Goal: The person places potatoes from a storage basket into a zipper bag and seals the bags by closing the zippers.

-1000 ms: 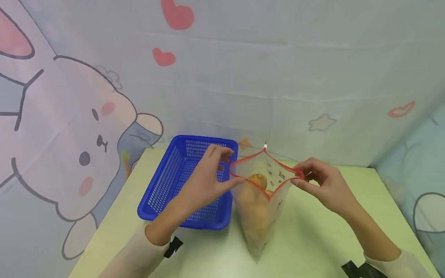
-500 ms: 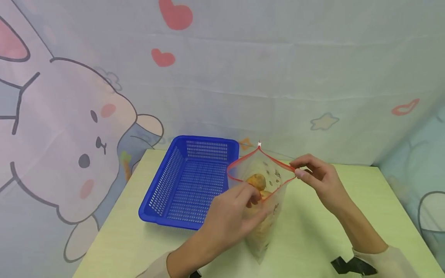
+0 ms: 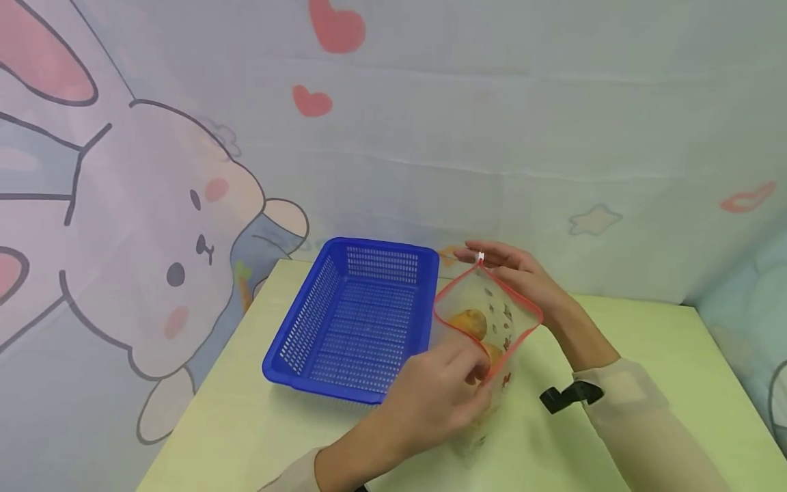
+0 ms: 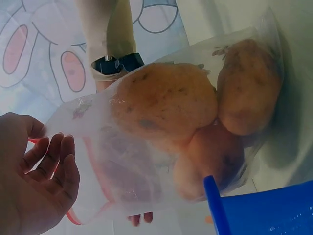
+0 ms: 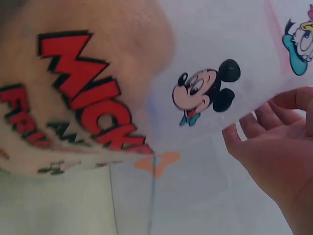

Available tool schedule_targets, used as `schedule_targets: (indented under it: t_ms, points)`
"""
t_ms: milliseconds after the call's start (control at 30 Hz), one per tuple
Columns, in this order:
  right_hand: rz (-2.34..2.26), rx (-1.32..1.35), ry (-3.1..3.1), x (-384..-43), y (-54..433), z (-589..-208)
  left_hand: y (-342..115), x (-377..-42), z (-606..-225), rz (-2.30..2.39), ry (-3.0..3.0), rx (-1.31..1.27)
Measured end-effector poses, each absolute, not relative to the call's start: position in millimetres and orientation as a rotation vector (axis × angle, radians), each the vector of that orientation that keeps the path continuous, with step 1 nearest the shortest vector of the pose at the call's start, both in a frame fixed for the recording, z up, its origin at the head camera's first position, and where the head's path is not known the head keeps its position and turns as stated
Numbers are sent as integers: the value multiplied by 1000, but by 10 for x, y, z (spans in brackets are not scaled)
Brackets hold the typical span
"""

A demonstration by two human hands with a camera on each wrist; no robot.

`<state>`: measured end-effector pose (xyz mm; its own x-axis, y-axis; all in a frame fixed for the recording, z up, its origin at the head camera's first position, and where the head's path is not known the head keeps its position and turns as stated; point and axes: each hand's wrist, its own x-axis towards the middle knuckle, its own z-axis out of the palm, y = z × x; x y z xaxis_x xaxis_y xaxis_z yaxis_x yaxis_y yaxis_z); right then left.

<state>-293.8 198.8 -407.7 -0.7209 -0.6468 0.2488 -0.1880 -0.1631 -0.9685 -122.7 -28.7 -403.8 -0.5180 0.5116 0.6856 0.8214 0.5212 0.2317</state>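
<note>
A translucent zip bag [image 3: 519, 304] with a red zip edge and a white slider [image 3: 480, 257] stands with its mouth spread wide. Several potatoes [image 4: 166, 100] fill its lower part, and one potato [image 3: 472, 323] shows through the mouth. At the near edge of the mouth, my left hand [image 3: 430, 396] pinches the red rim between thumb and fingers. My right hand [image 3: 529, 277] is at the far corner by the slider, its fingers extended behind it; firm contact cannot be made out. Cartoon prints and red letters cover the bag [image 5: 205, 93] in the right wrist view.
A blue perforated plastic basket [image 3: 270, 365] stands just left of the bag on the pale yellow-green table [image 3: 215, 437]. Behind the table hangs a backdrop [image 3: 492, 123] with a printed rabbit, hearts and a star.
My left hand came from over the basket to the near rim of the bag and gripped it. My right hand let go of the right corner and moved left to the slider.
</note>
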Motion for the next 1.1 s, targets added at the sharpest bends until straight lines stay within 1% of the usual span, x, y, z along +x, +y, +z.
schedule_targets:
  t_ms: [100,167,267,400,500,600,700,800,933,1100]
  points:
    - [-1945,-1000,1791,-2973,1955,-4085,-328,-1243,-4011,-763,-2238,-1082]
    - [-1966,-957,1854,-2940,2006,-4101,-366,-1265,-3998,-810,-2268,-1067]
    - [-2051,-888,1906,-2879,2147,-4114,-467,-1324,-3951,-895,-2299,-1010]
    - [-2194,-885,1904,-2765,2347,-4109,-667,-1460,-3850,-961,-2343,-910]
    - [-2289,-859,1988,-2572,2436,-4057,-828,-1593,-3755,-1019,-2414,-803]
    - [-2363,-847,2128,-2310,2437,-3948,-988,-1743,-3677,-1109,-2491,-668]
    - [-2434,-900,2203,-2062,2408,-3842,-1128,-1892,-3644,-1227,-2533,-547]
    - [-2519,-1004,2168,-1901,2408,-3778,-1234,-2028,-3666,-1312,-2531,-465]
    - [-2611,-1089,2091,-1864,2466,-3755,-1279,-2138,-3715,-1370,-2515,-446]
    - [-2693,-1002,2037,-1874,2504,-3793,-1194,-2187,-3780,-1394,-2513,-411]
